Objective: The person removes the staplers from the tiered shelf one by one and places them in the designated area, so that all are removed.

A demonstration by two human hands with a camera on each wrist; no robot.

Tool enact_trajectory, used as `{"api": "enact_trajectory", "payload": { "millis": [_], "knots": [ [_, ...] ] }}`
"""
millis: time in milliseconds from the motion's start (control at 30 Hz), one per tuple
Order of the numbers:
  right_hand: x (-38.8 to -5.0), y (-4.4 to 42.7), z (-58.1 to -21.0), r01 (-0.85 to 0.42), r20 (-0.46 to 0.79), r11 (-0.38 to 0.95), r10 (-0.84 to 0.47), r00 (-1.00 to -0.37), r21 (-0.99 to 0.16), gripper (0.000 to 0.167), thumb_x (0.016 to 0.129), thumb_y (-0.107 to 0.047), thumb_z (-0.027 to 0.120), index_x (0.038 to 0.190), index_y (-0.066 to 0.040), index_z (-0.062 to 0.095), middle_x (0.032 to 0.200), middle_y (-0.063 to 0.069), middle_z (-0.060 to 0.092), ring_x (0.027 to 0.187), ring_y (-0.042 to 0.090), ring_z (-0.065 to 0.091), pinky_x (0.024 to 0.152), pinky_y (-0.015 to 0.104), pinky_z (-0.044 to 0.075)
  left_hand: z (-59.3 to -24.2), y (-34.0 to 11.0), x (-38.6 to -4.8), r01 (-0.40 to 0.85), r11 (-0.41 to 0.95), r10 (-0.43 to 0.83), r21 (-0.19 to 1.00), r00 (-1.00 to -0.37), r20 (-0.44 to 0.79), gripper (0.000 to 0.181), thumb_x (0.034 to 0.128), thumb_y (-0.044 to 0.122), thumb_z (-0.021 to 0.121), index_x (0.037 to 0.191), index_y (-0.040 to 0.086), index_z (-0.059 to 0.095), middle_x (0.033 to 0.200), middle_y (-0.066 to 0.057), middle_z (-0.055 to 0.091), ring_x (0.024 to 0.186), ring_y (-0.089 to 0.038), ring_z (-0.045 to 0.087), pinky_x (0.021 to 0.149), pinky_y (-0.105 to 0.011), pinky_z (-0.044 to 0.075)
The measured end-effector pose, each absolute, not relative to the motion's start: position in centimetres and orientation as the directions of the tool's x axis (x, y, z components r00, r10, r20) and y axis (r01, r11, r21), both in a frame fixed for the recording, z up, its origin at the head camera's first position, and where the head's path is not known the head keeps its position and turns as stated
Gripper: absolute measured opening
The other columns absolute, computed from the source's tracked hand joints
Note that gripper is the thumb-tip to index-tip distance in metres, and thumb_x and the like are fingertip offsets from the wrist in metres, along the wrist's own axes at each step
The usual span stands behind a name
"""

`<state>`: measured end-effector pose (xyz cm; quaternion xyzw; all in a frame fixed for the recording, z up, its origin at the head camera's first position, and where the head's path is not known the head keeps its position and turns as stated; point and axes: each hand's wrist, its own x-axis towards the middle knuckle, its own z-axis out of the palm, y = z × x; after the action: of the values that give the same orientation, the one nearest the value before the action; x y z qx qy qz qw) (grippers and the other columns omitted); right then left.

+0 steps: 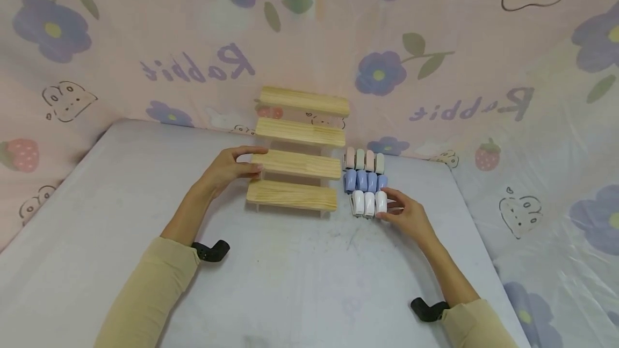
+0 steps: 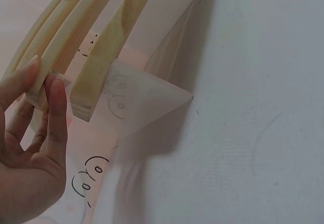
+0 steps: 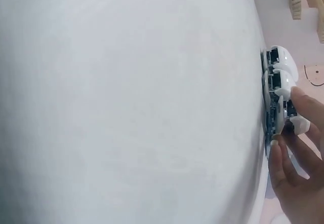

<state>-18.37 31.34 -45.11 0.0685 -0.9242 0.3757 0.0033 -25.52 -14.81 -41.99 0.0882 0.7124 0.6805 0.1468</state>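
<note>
A stepped display rack [image 1: 295, 165] with several pale wooden boards stands at the middle of the table on see-through supports [image 2: 142, 95]. With thumb and fingers, my left hand [image 1: 229, 168] pinches the left end of its second board from the front [image 2: 66, 41]. To the right of the rack, small staplers stand in three rows: pink and pale green at the back, blue [image 1: 361, 180] in the middle, three white [image 1: 358, 203] in front. My right hand [image 1: 406, 214] pinches the rightmost white stapler [image 1: 381, 201]. In the right wrist view, that stapler [image 3: 301, 126] sits tilted between the fingers.
A white-covered table [image 1: 300, 283] lies under everything. Behind and at the sides hangs a patterned cloth [image 1: 309, 26] with flowers and rabbits, close behind the rack. A black wrist strap piece [image 1: 213, 251] juts from the left wrist, another [image 1: 427, 310] from the right.
</note>
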Motion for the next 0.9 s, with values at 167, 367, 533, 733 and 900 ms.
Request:
{"api": "enact_trajectory", "payload": {
  "millis": [167, 367, 533, 733, 900],
  "knots": [
    [-18.16, 31.39, -45.42, -0.129, 0.050, 0.715, -0.131, -0.990, -0.687, 0.067, 0.081, -0.021, 0.085, 0.141, -0.012, 0.055, 0.132, 0.017, 0.061, 0.099, 0.029, 0.066, 0.072, 0.024, 0.054, -41.93, -14.81, -25.40, -0.077, 0.050, 0.333, 0.996, -0.939, -0.090, 0.053, 0.0872, 0.012, 0.078, 0.137, 0.010, 0.060, 0.129, -0.016, 0.056, 0.100, -0.031, 0.069, 0.086, -0.031, 0.056],
    [-18.39, 30.95, -45.59, -0.134, 0.045, 0.718, -0.142, -0.989, -0.683, 0.065, 0.080, -0.019, 0.085, 0.139, -0.012, 0.057, 0.130, 0.016, 0.063, 0.091, 0.024, 0.067, 0.072, 0.025, 0.053, -41.99, -15.22, -25.32, -0.070, 0.043, 0.328, 0.997, -0.941, -0.080, 0.053, 0.0876, 0.010, 0.077, 0.137, 0.006, 0.059, 0.145, -0.012, 0.045, 0.099, -0.031, 0.068, 0.085, -0.030, 0.057],
    [-18.41, 30.93, -45.70, -0.106, 0.017, 0.707, -0.132, -0.991, -0.699, 0.065, 0.080, -0.016, 0.085, 0.138, -0.011, 0.057, 0.131, 0.017, 0.062, 0.096, 0.025, 0.067, 0.074, 0.024, 0.054, -42.08, -15.18, -25.34, -0.069, 0.051, 0.325, 0.996, -0.942, -0.082, 0.052, 0.0878, 0.009, 0.077, 0.137, 0.005, 0.059, 0.143, -0.014, 0.048, 0.100, -0.031, 0.068, 0.085, -0.030, 0.057],
    [-18.48, 31.14, -45.75, -0.100, 0.009, 0.695, -0.133, -0.991, -0.712, 0.065, 0.081, -0.015, 0.084, 0.139, -0.011, 0.056, 0.132, 0.017, 0.061, 0.100, 0.028, 0.066, 0.074, 0.022, 0.053, -42.25, -15.03, -25.44, -0.055, 0.070, 0.321, 0.996, -0.944, -0.074, 0.050, 0.0880, 0.010, 0.076, 0.136, 0.007, 0.061, 0.126, -0.018, 0.060, 0.100, -0.032, 0.069, 0.086, -0.033, 0.057],
    [-18.44, 31.40, -45.63, -0.102, 0.016, 0.688, -0.131, -0.991, -0.718, 0.063, 0.084, -0.014, 0.081, 0.141, -0.010, 0.054, 0.132, 0.018, 0.061, 0.102, 0.029, 0.066, 0.075, 0.023, 0.055, -42.10, -15.25, -25.20, -0.010, 0.142, 0.325, 0.990, -0.944, -0.056, 0.049, 0.0880, 0.015, 0.077, 0.135, 0.011, 0.063, 0.117, -0.018, 0.066, 0.103, -0.039, 0.067, 0.086, -0.036, 0.057]
  ]
}}
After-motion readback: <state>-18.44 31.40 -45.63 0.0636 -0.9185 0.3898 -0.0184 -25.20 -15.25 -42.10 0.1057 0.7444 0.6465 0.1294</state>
